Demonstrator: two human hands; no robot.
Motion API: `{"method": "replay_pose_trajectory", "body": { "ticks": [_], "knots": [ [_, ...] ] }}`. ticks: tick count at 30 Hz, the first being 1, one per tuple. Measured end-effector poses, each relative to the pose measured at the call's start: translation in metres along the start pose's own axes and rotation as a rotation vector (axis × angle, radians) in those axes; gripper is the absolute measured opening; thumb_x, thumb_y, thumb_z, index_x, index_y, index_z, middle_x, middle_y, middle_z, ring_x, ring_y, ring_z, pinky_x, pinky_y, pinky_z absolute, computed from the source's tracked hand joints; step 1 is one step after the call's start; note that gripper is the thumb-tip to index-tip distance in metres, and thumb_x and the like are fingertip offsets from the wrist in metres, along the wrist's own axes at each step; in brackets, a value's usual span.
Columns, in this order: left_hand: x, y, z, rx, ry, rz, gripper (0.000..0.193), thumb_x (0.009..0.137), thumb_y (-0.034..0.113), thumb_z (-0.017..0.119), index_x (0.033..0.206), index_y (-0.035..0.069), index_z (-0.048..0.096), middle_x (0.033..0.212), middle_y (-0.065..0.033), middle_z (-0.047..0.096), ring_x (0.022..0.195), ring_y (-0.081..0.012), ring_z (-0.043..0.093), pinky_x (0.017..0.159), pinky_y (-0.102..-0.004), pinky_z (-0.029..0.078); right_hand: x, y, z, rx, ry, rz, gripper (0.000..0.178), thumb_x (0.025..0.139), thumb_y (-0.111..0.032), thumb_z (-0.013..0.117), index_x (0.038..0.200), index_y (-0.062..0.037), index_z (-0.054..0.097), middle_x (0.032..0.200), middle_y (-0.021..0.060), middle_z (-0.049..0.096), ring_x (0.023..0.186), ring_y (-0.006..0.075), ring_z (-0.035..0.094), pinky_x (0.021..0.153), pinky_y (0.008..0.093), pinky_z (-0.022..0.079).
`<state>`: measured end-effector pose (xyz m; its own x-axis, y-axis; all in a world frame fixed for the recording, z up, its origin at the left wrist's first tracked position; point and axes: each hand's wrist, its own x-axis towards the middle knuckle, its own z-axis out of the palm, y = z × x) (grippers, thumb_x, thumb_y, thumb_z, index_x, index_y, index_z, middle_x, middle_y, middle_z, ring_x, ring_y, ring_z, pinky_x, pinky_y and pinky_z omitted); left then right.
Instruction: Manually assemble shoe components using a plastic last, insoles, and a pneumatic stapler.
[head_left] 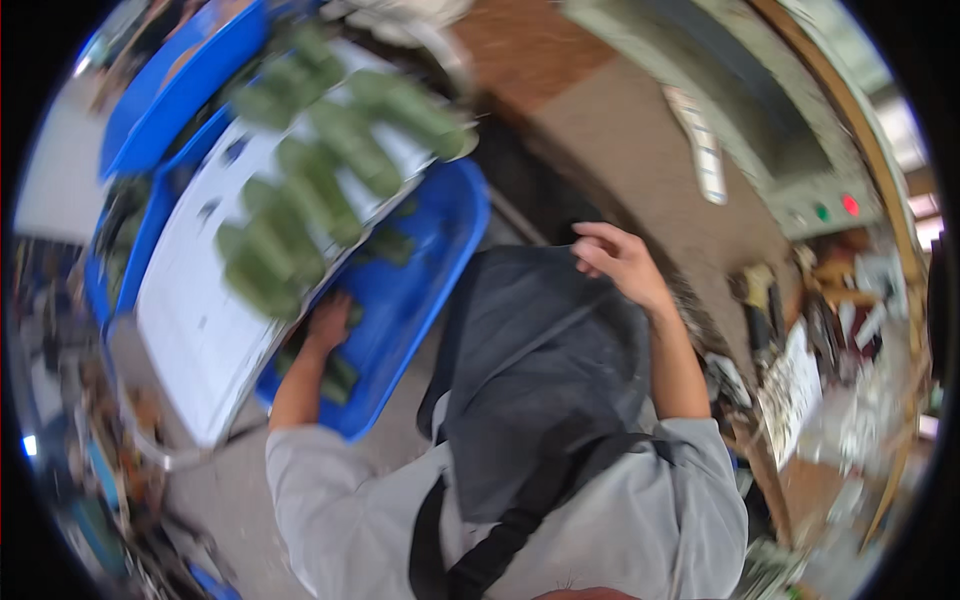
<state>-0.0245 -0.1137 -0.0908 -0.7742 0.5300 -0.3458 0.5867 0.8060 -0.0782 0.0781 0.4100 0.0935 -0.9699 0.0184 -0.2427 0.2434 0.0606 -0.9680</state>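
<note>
My left hand (331,318) reaches down into a blue plastic tub (405,335), beside dark green pieces (340,378) lying in it. Blur and the board's edge hide its fingertips, so I cannot make out whether it grips one. Above the tub's far side, a white board (195,330) carries several thick green cylindrical pieces (318,190) in rows, blurred by motion. My right hand (618,262) is raised over the dark apron (545,350) on my lap, near the bench edge. Its fingers are loosely bent and apart, with nothing visible in them.
More blue tubs (165,85) with dark green contents stand at the far left. To the right is a brown bench (610,130) with a pale striped strip (697,145) and a grey-green machine housing (815,185) with coloured buttons. Tools and scraps crowd the right side.
</note>
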Motion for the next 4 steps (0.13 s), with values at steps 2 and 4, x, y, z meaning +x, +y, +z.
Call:
{"method": "replay_pose_trajectory", "body": {
  "ticks": [2, 4],
  "knots": [
    [0.005, -0.004, -0.002, 0.035, 0.006, 0.019, 0.074, 0.063, 0.019, 0.075, 0.130, 0.006, 0.046, 0.135, -0.0174, 0.046, 0.123, -0.0379, 0.045, 0.105, -0.0445, 0.037, 0.013, -0.009, -0.026, -0.022, 0.098, 0.030, 0.042, 0.089, -0.021, 0.066, 0.122, 0.0032, 0.056, 0.090, 0.0040, 0.064, 0.076, 0.0100, 0.061, 0.066, 0.0245, 0.049],
    [0.041, 0.006, 0.002, 0.117, 0.063, -0.108, 0.092, 0.063, 0.030, 0.076, 0.142, 0.008, 0.035, 0.143, -0.0153, 0.039, 0.130, -0.0389, 0.039, 0.112, -0.0443, 0.029, 0.018, -0.014, -0.070, -0.027, 0.281, -0.011, 0.043, 0.089, -0.022, 0.067, 0.124, 0.0002, 0.057, 0.095, 0.0052, 0.065, 0.076, 0.0103, 0.061, 0.066, 0.0240, 0.049]
  ]
}}
